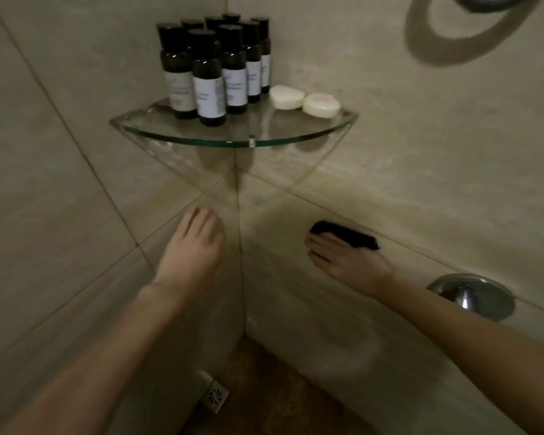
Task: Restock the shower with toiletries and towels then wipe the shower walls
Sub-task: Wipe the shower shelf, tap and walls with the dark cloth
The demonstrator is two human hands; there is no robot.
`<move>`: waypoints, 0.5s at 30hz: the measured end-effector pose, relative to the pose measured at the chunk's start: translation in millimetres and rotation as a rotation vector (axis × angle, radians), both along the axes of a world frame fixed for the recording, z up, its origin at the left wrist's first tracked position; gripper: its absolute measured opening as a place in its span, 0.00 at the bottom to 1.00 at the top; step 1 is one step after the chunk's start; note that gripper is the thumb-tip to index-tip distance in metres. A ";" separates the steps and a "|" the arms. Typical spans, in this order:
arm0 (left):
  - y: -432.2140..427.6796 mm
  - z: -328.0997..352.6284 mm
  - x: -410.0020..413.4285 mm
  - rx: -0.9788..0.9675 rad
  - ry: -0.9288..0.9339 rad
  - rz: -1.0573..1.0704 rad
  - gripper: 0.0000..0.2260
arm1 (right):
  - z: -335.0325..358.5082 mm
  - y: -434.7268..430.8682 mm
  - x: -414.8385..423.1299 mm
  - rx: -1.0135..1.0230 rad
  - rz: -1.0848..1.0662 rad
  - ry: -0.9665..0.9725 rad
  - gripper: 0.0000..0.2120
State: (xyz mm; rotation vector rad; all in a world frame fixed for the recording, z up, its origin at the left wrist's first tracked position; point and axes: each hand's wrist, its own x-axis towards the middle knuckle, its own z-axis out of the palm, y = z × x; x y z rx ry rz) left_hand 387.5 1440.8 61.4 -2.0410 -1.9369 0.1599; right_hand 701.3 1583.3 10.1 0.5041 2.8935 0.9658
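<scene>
Pressing a cloth (347, 234) against the right wall (405, 158), the right hand (350, 263) has straight fingers (320, 243); the left hand (191, 246) lies flat on the left wall (60, 189), holding nothing.

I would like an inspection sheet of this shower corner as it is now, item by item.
Surface: tiled walls meet in a corner; brown floor below.
Job's things: dark bottles stand grouped on the glass corner shelf; two round soaps lie beside them; black cloth lies against the right wall. No towels seen.
Clutter: nothing seen.
Hands: left hand lies flat on the left wall; right hand presses the cloth with straight fingers.
Cables: nothing seen.
Surroundings: chrome valve on the right wall; floor drain; chrome fitting at top right.
</scene>
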 end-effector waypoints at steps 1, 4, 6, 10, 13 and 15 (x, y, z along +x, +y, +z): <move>-2.9 8.5 -8.2 0.009 0.111 0.003 0.21 | 6.9 5.4 -18.0 0.018 0.017 0.037 0.26; -6.3 27.8 -27.6 0.015 0.360 -0.031 0.23 | 37.9 21.6 -77.7 0.122 0.079 0.146 0.18; -8.7 36.2 -36.9 -0.045 0.552 -0.056 0.26 | 61.6 31.9 -111.6 0.238 0.117 0.167 0.18; -16.5 44.2 -43.5 -0.125 0.739 -0.068 0.27 | 97.2 46.3 -173.3 0.219 0.046 0.244 0.14; -23.0 41.0 -42.8 -0.143 0.770 -0.052 0.28 | 66.4 39.1 -192.4 0.208 -0.045 0.193 0.15; -29.6 39.1 -43.1 -0.151 0.751 -0.049 0.30 | 3.4 37.9 -177.5 0.303 -0.233 -0.112 0.23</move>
